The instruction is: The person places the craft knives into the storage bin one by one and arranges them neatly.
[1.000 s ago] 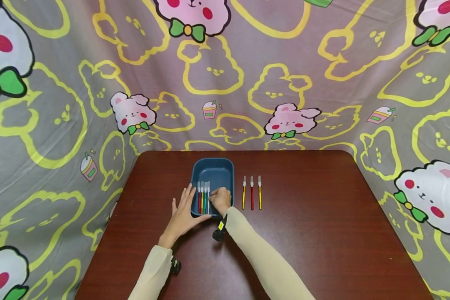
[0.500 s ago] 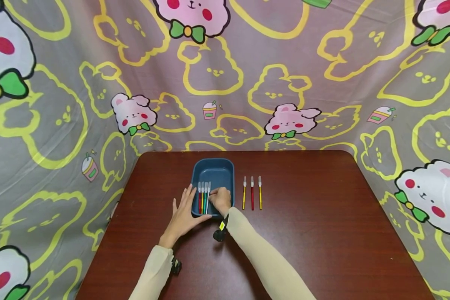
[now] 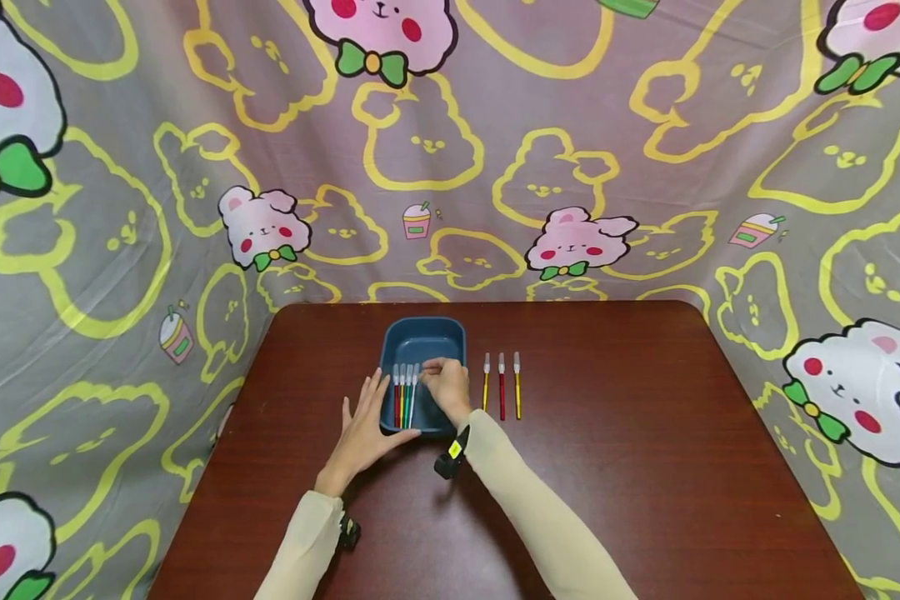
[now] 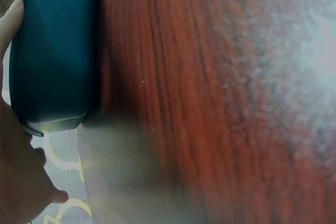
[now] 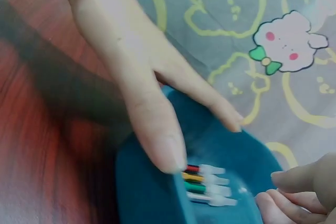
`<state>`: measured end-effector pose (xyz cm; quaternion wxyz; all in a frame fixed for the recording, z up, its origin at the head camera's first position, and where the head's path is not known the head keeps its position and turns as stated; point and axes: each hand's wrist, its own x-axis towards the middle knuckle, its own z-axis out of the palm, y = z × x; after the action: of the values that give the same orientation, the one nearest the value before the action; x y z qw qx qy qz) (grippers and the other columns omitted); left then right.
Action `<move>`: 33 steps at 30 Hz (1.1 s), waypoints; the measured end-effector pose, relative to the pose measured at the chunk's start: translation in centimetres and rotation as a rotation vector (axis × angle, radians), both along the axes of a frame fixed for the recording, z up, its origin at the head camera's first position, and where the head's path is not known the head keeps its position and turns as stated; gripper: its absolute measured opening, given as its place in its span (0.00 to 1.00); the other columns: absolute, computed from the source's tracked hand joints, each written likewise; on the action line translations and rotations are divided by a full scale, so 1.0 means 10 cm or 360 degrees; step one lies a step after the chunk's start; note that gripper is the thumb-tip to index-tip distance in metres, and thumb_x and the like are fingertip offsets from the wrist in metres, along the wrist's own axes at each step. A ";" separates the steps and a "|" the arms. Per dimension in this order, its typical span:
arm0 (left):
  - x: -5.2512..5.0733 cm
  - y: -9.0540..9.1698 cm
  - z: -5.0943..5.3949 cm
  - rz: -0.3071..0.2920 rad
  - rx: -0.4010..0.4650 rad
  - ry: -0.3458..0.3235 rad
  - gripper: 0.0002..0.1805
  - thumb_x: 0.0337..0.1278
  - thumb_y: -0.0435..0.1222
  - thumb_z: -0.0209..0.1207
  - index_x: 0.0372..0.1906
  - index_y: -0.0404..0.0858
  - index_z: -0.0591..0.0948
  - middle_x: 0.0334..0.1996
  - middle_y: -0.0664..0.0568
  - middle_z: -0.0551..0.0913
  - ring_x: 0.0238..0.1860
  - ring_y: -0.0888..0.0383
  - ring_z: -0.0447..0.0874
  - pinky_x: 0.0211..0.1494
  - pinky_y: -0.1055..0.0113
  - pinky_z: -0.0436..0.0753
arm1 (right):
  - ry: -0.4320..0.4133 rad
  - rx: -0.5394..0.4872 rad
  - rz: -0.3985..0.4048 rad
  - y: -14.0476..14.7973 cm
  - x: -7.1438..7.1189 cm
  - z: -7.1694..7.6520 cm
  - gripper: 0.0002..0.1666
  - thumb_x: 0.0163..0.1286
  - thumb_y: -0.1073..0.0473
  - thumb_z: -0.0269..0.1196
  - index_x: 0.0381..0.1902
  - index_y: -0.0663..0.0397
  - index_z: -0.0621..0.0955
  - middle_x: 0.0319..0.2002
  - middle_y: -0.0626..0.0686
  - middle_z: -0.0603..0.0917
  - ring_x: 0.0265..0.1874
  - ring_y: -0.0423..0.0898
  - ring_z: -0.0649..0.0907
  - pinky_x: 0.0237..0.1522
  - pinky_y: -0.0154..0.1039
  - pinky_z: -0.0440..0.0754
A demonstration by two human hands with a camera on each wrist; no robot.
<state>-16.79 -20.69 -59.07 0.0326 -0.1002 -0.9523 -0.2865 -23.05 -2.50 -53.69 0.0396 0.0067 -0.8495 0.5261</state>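
In the head view, a blue tray (image 3: 435,327) holds a row of slim pen-like sticks with translucent caps: red (image 3: 397,407), yellow, green and white (image 3: 412,407). The white one leans slightly, its cap toward the right. My left hand (image 3: 362,431) is spread at the tray's near left corner, its thumb along the near rim and fingers at the left wall. In the right wrist view, the left thumb (image 5: 165,148) lies over the rim. My right hand (image 3: 448,387) is above the tray's right part, bent fingertips just right of the white stick's cap; a gap shows between them.
Right of the tray, three more capped sticks lie apart on the brown table (image 3: 607,467): yellow (image 3: 485,392), red (image 3: 502,396) and yellow (image 3: 517,392). A patterned curtain (image 3: 495,150) surrounds the table's far and side edges.
My right hand has shifted from the white stick's middle up toward its cap and slightly away. The white stick has tilted a little. My left hand has stayed at the tray's corner.
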 end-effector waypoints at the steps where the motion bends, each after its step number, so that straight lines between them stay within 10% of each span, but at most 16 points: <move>1: 0.00 0.00 0.00 -0.0001 -0.0001 -0.0004 0.65 0.54 0.66 0.71 0.86 0.38 0.53 0.87 0.46 0.45 0.84 0.36 0.44 0.76 0.23 0.40 | -0.0007 -0.0004 0.0004 0.03 0.00 0.02 0.09 0.65 0.70 0.74 0.43 0.67 0.90 0.35 0.57 0.92 0.38 0.53 0.92 0.47 0.47 0.88; 21: 0.01 0.00 0.03 0.0013 -0.0007 -0.0012 0.67 0.52 0.67 0.71 0.86 0.37 0.53 0.87 0.44 0.46 0.84 0.33 0.45 0.75 0.22 0.41 | 0.0012 -0.0073 -0.0075 0.67 0.00 0.06 0.14 0.64 0.68 0.75 0.46 0.71 0.89 0.39 0.61 0.92 0.43 0.57 0.92 0.45 0.44 0.89; 33: 0.00 0.00 0.03 0.0009 0.0008 -0.0017 0.67 0.52 0.68 0.71 0.86 0.39 0.52 0.87 0.45 0.45 0.84 0.34 0.44 0.76 0.23 0.40 | -0.0026 -0.0061 -0.0240 0.98 -0.04 -0.11 0.15 0.62 0.70 0.75 0.46 0.71 0.89 0.38 0.61 0.92 0.47 0.59 0.91 0.62 0.52 0.81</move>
<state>-16.79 -20.68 -58.75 0.0285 -0.0959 -0.9520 -0.2894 -23.41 7.34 -54.77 0.0724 -0.0623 -0.8376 0.5378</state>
